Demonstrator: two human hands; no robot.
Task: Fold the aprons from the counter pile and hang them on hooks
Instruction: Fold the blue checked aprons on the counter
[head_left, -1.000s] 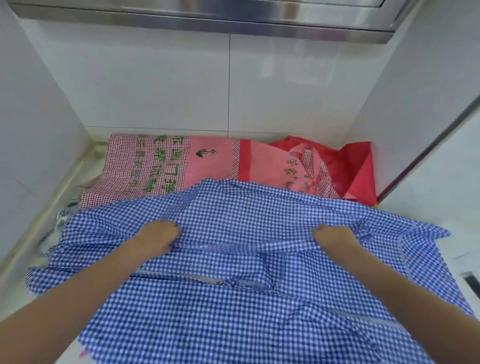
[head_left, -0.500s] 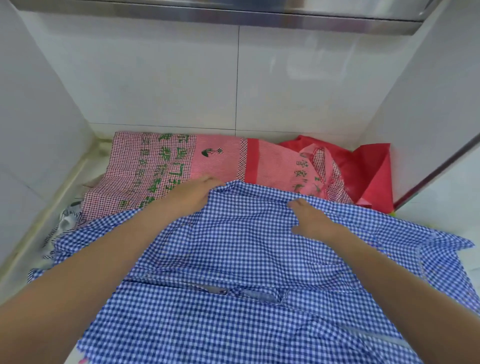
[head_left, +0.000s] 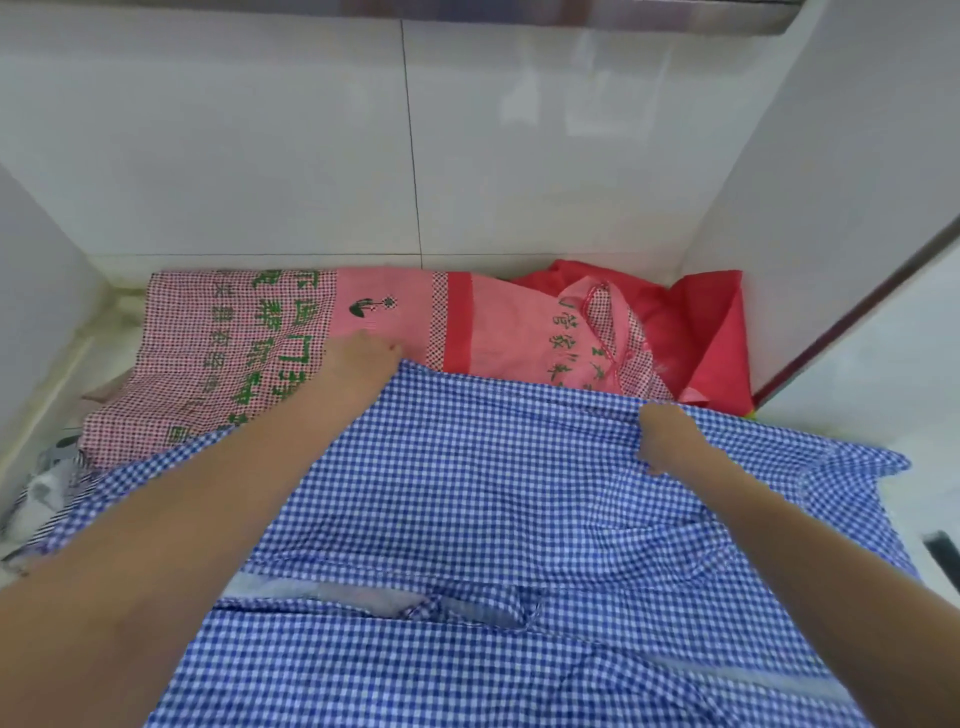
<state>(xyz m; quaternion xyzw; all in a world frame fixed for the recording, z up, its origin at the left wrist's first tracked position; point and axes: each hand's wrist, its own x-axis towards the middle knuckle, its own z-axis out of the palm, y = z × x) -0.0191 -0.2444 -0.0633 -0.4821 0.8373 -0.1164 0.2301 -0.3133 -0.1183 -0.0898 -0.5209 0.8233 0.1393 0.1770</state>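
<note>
1. A blue gingham apron (head_left: 467, 519) lay spread across the near part of the table (head_left: 893, 452), filling most of the lower view, with a pale seam and a small fold running across it nearest the person.
2. Both forearms reached out over this cloth toward its far edge.
3. The right hand (head_left: 667, 436) had its fingers curled round a bunch of the blue apron's far edge, to the right.
4. The left hand (head_left: 361, 358) was at the far-left corner of that edge, its fingers bent down onto the cloth; whether they pinched it could not be told.
5. Beyond lay a pink checked apron (head_left: 249, 353) with green characters, touching the blue one.
6. A red cloth (head_left: 696, 332) sat bunched in the far right corner against the white tiled wall (head_left: 311, 145).
</note>
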